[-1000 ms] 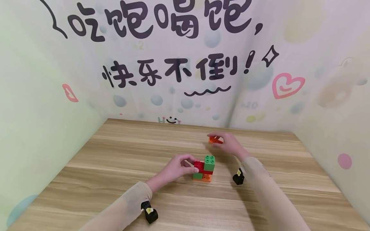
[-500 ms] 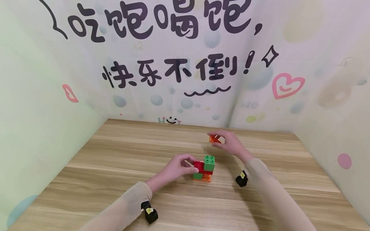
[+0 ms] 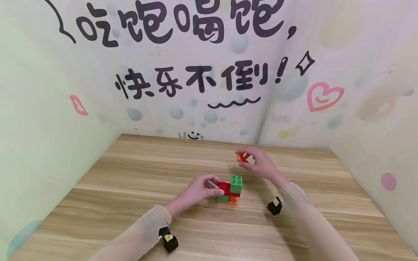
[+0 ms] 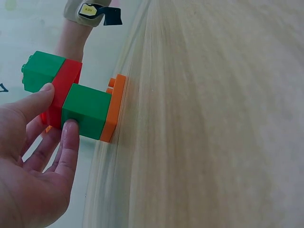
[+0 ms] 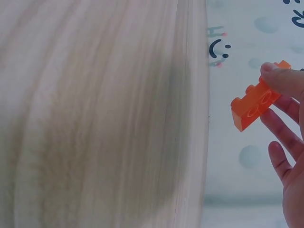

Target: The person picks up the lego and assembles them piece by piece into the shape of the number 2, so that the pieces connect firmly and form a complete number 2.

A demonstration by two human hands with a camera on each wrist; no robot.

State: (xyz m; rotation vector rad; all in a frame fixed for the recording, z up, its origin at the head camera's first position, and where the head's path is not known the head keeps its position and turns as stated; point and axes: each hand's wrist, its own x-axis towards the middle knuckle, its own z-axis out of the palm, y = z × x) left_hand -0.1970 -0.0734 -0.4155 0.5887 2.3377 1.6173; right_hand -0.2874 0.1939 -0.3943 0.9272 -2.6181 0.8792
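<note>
A small stack of toy building bricks stands on the wooden table, in the middle of the head view. It has a thin orange brick at the bottom, a green brick on that, then a red brick lying across. A second green brick tops the red one's right side. My left hand grips the stack at the red layer from the left, thumb in front. Beyond the stack, my right hand pinches a loose orange brick between thumb and fingers, above the tabletop.
Bare wooden table surrounds the stack. A printed cloth wall rises behind the table's back edge, and pale side walls flank it. Black wrist cameras hang below both sleeves.
My right hand has lifted slightly and drawn a little to the right, with the orange brick tilting in its fingers. My left hand and the stack stay still.
</note>
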